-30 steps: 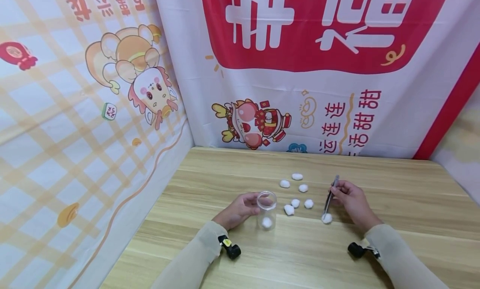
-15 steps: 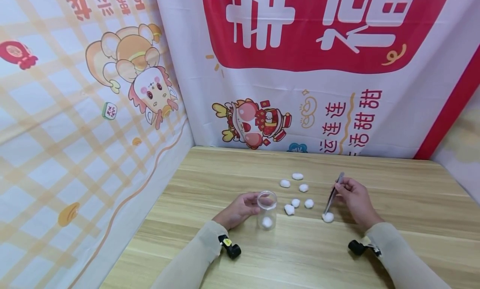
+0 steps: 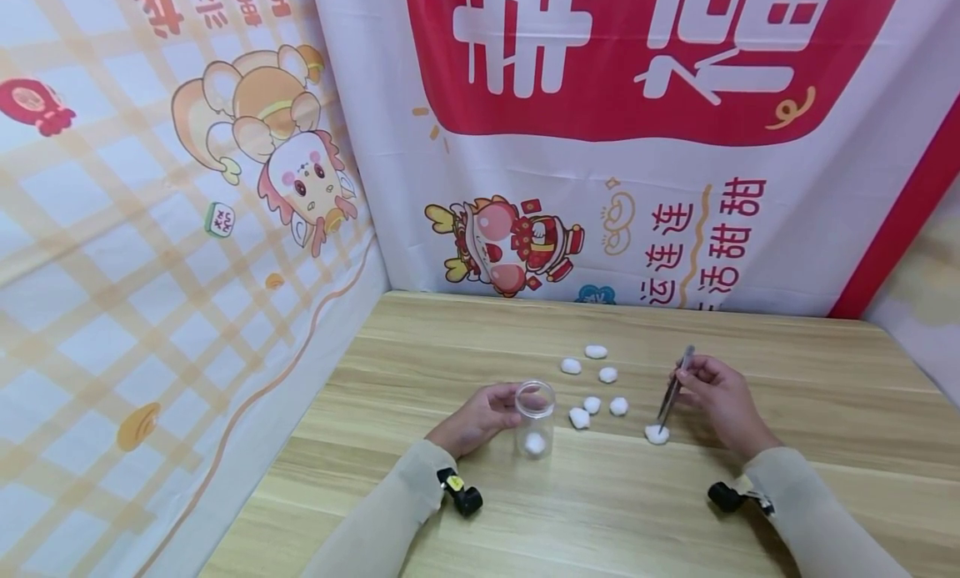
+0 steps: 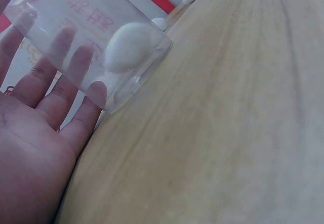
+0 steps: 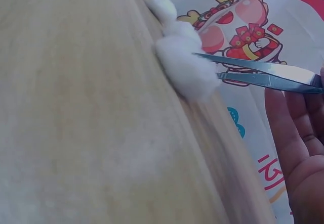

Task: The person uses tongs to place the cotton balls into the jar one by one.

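Observation:
My left hand [image 3: 477, 419] holds a clear jar [image 3: 535, 407] upright on the table, fingers curled round its far side. One cotton ball [image 4: 129, 47] lies at the bottom of the jar. On the right, my right hand [image 3: 718, 401] pinches metal tweezers [image 3: 674, 389] that slant down to a cotton ball [image 3: 657, 434] on the table. In the right wrist view, the tweezers' tips [image 5: 210, 64] stand slightly apart; one lies over that cotton ball and the other is at its edge. Whether the tips grip it, I cannot tell.
Several loose cotton balls [image 3: 592, 405] lie on the wooden table [image 3: 450, 336] between and beyond the two hands. A printed cloth [image 3: 645, 161] hangs behind the table, and a checked cloth [image 3: 225, 294] stands along its left side.
The right hand has shifted a little to the right, and the tweezers stand over the cotton ball, which lies slightly further right than before. The left hand and jar have stayed put.

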Motion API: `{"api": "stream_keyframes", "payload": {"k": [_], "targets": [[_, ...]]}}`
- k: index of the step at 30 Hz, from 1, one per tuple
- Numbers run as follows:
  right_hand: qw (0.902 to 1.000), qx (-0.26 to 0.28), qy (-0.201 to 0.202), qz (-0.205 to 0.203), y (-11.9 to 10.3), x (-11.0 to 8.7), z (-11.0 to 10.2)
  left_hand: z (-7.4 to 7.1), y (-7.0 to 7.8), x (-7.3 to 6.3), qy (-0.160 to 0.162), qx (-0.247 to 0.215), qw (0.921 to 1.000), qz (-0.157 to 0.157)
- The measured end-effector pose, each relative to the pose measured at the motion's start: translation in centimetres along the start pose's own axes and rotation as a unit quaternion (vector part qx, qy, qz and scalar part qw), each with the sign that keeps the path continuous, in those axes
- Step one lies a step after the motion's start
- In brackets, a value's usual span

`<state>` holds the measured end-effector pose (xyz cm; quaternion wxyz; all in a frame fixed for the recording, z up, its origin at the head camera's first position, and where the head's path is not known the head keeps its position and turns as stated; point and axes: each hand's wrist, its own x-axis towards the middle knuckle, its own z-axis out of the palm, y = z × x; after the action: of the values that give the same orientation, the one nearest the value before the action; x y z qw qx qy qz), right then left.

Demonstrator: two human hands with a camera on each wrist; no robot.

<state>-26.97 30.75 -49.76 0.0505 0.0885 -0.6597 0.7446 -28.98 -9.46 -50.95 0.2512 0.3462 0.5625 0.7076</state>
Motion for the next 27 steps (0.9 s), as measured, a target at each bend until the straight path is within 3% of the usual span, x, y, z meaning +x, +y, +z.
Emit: {"api": "stream_keyframes", "payload": {"k": [3, 11, 20, 27], "targets": [[0.9999, -0.012, -0.002, 0.001, 0.15, -0.09, 0.09, 0.06, 0.10, -0.01, 0.003, 0.003, 1.0000, -0.002], [0.9939, -0.106, 0.028, 0.015, 0.49, -0.06, 0.85, 0.00, 0.03, -0.06, 0.007, -0.002, 1.0000, -0.004], [0.9971, -0.070, 0.028, 0.002, 0.57, 0.36, 0.76, -0.06, 0.03, -0.01, 0.016, -0.013, 0.9997, -0.016], [0.9970, -0.067, 0.039, 0.005, 0.02, 0.61, 0.48, -0.04, -0.04, 0.03, 0.002, 0.003, 1.0000, 0.004]]}}
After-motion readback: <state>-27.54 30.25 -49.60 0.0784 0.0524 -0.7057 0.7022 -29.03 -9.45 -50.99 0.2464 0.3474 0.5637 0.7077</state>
